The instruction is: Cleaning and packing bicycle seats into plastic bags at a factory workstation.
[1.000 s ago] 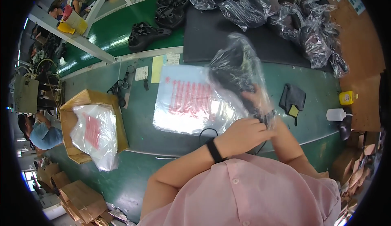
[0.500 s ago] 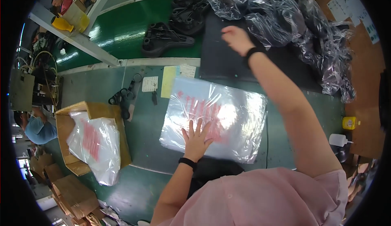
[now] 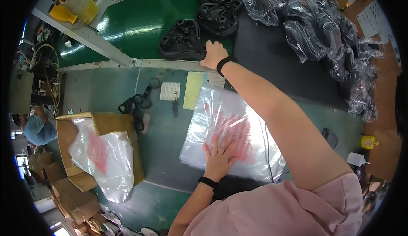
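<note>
My left hand (image 3: 219,158) lies flat with spread fingers on a stack of clear plastic bags (image 3: 197,127) printed in red, on the table in front of me. My right hand (image 3: 214,55) reaches across the bags to a black bicycle saddle (image 3: 180,38) that rests underside up at the edge of the green belt. Its fingers are curled at the narrow nose of that saddle, closed on it. More black saddles (image 3: 219,17) stand just behind it. To their right, several saddles wrapped in clear plastic (image 3: 304,40) are piled on and beside a black mat (image 3: 272,61).
A cardboard box (image 3: 138,151) at the left holds more printed bags. Black ring-shaped parts (image 3: 137,102) and paper notes (image 3: 170,91) lie on the table. A metal frame post (image 3: 106,49) slants across the upper left. A yellow bottle (image 3: 368,142) and a white bottle (image 3: 357,159) stand right.
My right hand has moved left from above the mat to the nearest saddle and closed on its nose. My left hand stays on the bags. The whole view has shifted slightly.
</note>
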Action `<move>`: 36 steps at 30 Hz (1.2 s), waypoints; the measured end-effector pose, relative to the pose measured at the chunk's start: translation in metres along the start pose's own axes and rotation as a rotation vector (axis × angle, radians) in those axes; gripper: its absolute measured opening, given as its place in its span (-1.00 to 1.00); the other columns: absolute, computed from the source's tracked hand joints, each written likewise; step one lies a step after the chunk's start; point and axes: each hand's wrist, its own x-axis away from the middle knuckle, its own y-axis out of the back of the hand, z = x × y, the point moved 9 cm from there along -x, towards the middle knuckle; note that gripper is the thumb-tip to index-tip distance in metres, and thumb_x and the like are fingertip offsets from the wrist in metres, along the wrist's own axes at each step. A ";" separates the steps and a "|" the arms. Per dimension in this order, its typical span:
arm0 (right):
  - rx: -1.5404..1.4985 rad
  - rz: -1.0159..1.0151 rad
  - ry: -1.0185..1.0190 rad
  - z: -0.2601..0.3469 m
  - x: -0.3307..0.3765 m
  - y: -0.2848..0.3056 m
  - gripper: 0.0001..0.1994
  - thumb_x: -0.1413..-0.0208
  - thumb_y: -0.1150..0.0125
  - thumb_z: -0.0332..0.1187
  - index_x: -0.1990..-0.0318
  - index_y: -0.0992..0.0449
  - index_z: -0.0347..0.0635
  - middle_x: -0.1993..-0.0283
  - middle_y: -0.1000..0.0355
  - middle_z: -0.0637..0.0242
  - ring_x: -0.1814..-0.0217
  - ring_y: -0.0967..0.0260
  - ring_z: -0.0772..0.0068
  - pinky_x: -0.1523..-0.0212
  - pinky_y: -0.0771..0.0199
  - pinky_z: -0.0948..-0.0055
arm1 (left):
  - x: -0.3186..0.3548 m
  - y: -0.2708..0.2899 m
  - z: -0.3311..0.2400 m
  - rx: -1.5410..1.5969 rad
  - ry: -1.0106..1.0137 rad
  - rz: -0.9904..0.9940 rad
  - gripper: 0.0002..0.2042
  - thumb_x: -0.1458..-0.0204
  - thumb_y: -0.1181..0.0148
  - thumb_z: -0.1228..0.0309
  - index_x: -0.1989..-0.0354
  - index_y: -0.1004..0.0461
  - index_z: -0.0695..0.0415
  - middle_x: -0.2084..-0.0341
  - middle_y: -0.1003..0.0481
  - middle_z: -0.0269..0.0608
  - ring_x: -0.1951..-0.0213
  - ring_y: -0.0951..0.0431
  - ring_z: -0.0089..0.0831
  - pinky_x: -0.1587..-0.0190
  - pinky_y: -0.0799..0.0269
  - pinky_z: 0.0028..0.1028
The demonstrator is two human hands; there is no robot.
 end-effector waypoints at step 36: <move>-0.352 -0.238 -0.662 -0.213 0.589 0.091 -0.38 0.28 -0.40 -0.20 0.13 -0.14 -0.25 0.31 -0.42 -0.19 0.23 -0.39 -0.24 0.24 -0.39 0.06 | -0.026 -0.078 -0.163 0.095 -0.085 -0.079 -0.74 -0.05 -0.08 0.26 0.18 -0.32 0.15 0.30 -0.46 -0.02 0.22 -0.47 0.01 0.23 -0.36 -0.11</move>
